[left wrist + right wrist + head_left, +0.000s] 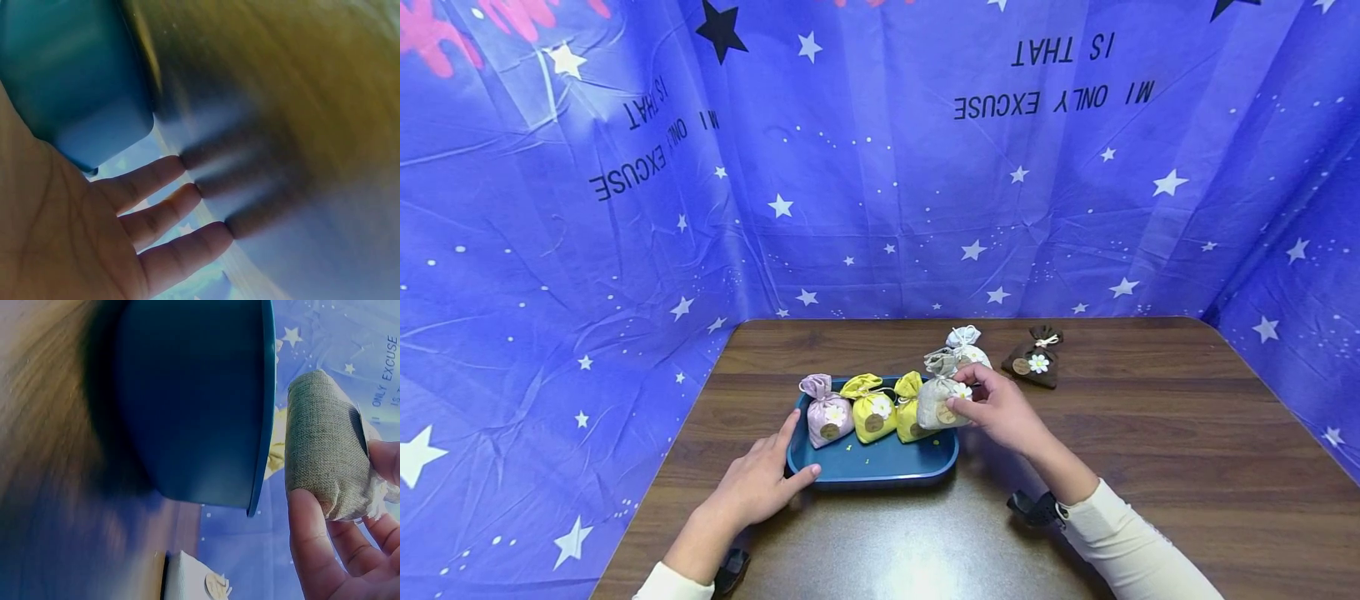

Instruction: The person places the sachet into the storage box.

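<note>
My right hand (1000,408) grips a grey cloth sachet (937,405) with a white flower and a round label, held over the right end of the blue tray (880,482). In the right wrist view, thumb and fingers close around this grey sachet (322,437), raised beside the tray's wall (194,412). Straight fingers of my left hand (758,483) lie along the tray's left end, the thumb at its near rim. Inside the tray, a lilac sachet (820,423) stands left of two yellow sachets (867,408), the right one partly hidden behind the grey sachet.
Behind my right hand a white sachet (964,337) stands on the wooden table (1187,450). Farther right lies a dark brown sachet (1037,367) with a white flower. A blue star-printed curtain (880,208) encloses the table's back and sides.
</note>
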A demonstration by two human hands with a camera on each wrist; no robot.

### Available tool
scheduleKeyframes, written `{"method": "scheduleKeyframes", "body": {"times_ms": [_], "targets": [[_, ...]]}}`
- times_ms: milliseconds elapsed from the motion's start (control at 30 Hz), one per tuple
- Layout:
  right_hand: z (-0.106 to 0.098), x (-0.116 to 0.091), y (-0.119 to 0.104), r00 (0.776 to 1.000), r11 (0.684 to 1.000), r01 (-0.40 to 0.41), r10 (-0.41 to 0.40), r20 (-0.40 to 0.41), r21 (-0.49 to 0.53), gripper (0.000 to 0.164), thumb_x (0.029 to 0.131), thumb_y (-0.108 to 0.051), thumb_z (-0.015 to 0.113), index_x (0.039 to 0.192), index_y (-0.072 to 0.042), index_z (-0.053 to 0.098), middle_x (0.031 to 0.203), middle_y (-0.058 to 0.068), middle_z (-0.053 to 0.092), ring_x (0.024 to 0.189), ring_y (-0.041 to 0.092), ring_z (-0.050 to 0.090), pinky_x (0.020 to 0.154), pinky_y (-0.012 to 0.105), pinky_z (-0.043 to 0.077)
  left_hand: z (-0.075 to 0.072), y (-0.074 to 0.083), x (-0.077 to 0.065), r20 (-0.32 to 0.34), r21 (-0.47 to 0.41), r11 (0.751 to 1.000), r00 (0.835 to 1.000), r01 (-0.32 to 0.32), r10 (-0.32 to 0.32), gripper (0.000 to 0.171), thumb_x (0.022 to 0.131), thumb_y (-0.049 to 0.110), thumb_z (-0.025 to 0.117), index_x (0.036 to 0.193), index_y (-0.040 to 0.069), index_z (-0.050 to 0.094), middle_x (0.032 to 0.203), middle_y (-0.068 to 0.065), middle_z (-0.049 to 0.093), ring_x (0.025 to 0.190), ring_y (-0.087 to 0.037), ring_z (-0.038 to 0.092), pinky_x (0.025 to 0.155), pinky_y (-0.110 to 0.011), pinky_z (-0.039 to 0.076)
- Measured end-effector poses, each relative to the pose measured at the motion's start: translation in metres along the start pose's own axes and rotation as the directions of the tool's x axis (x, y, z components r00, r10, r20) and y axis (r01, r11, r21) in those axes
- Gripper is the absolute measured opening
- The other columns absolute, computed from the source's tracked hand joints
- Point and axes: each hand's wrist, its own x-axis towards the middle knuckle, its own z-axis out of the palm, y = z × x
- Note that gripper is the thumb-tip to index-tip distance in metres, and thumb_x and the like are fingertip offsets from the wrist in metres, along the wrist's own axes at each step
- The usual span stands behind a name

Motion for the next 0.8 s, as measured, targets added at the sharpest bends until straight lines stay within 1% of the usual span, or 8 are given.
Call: {"method": "scheduleKeyframes", "body": {"times_ms": [100, 167, 333, 467, 567, 633, 700, 800], "targets": [[0.004, -0.001, -0.002, 1.0, 1.0, -0.003, 0.003, 0.006, 0.01, 0.028, 0.086, -0.008, 0.076, 0.109, -0.003, 0.062, 0.086, 0.007, 0.062, 0.069, 0.016, 0.057, 0.054, 0.03, 0.051, 0.001, 0.0, 0.0, 0.0, -0.002, 1.0, 1.0, -0.001, 0.001, 0.092, 0.092, 0.064, 0.055, 0.16, 0.015, 0.016, 0.143, -0.022, 0.05, 0.129, -0.04, 0.048, 0.094, -0.06, 0.044], [0.007, -0.001, -0.004, 1.0, 1.0, -0.009, 0.009, 0.017, 0.013, 0.027, 0.087, -0.009, 0.076, 0.109, -0.004, 0.062, 0.086, 0.007, 0.063, 0.07, 0.016, 0.058, 0.055, 0.031, 0.051, 0.001, -0.001, 0.0, -0.001, -0.001, 1.0, 1.0, 0.001, -0.001, 0.092, 0.092, 0.064, 0.055, 0.16, 0.015, 0.016, 0.143, -0.022, 0.05, 0.129, -0.039, 0.048, 0.094, -0.06, 0.044], [0.014, 0.0, -0.005, 0.999, 1.0, -0.018, 0.018, 0.046, 0.005, 0.027, 0.087, -0.013, 0.077, 0.108, -0.005, 0.062, 0.082, 0.006, 0.063, 0.068, 0.016, 0.059, 0.054, 0.036, 0.054, 0.002, -0.003, 0.0, 0.003, 0.005, 1.0, 1.0, 0.004, -0.004, 0.092, 0.092, 0.065, 0.054, 0.16, 0.015, 0.016, 0.143, -0.022, 0.05, 0.129, -0.04, 0.048, 0.093, -0.06, 0.044], [0.02, 0.001, -0.006, 0.997, 0.999, -0.032, 0.03, 0.067, 0.031, 0.028, 0.087, -0.011, 0.076, 0.108, -0.004, 0.061, 0.08, 0.006, 0.063, 0.068, 0.017, 0.06, 0.056, 0.041, 0.055, 0.001, -0.002, 0.0, 0.008, 0.002, 1.0, 1.0, 0.004, -0.004, 0.092, 0.093, 0.064, 0.054, 0.16, 0.015, 0.016, 0.144, -0.023, 0.049, 0.13, -0.041, 0.047, 0.093, -0.061, 0.043], [0.025, 0.001, -0.007, 0.996, 0.998, -0.037, 0.032, 0.083, 0.059, 0.026, 0.087, -0.01, 0.076, 0.108, -0.004, 0.061, 0.082, 0.006, 0.064, 0.069, 0.017, 0.061, 0.059, 0.048, 0.056, 0.001, -0.002, 0.001, 0.008, 0.003, 1.0, 1.0, 0.003, -0.003, 0.092, 0.093, 0.064, 0.054, 0.16, 0.015, 0.016, 0.144, -0.023, 0.049, 0.13, -0.041, 0.047, 0.094, -0.061, 0.043], [0.029, 0.001, -0.006, 0.996, 0.998, -0.025, 0.02, 0.086, 0.065, 0.025, 0.086, -0.009, 0.075, 0.107, -0.005, 0.061, 0.082, 0.005, 0.063, 0.068, 0.016, 0.061, 0.059, 0.051, 0.056, 0.001, -0.002, 0.001, 0.006, 0.005, 1.0, 1.0, 0.002, -0.002, 0.092, 0.093, 0.064, 0.054, 0.16, 0.015, 0.016, 0.144, -0.023, 0.049, 0.13, -0.04, 0.047, 0.094, -0.061, 0.043], [0.034, 0.001, -0.005, 0.997, 0.998, -0.009, 0.004, 0.083, 0.058, 0.024, 0.085, -0.008, 0.075, 0.106, -0.006, 0.062, 0.08, 0.004, 0.063, 0.066, 0.015, 0.06, 0.058, 0.051, 0.055, 0.001, -0.002, 0.0, 0.005, 0.006, 1.0, 1.0, 0.0, 0.0, 0.092, 0.093, 0.065, 0.053, 0.16, 0.015, 0.016, 0.144, -0.023, 0.049, 0.13, -0.04, 0.047, 0.094, -0.06, 0.043], [0.04, 0.002, -0.004, 0.996, 0.999, 0.029, -0.032, 0.082, 0.041, 0.024, 0.085, -0.008, 0.074, 0.104, -0.005, 0.061, 0.078, 0.002, 0.063, 0.063, 0.014, 0.058, 0.055, 0.043, 0.055, 0.001, -0.002, 0.0, -0.003, 0.01, 1.0, 1.0, -0.005, 0.005, 0.092, 0.092, 0.065, 0.053, 0.16, 0.015, 0.017, 0.143, -0.023, 0.05, 0.13, -0.041, 0.048, 0.094, -0.06, 0.044]]}}
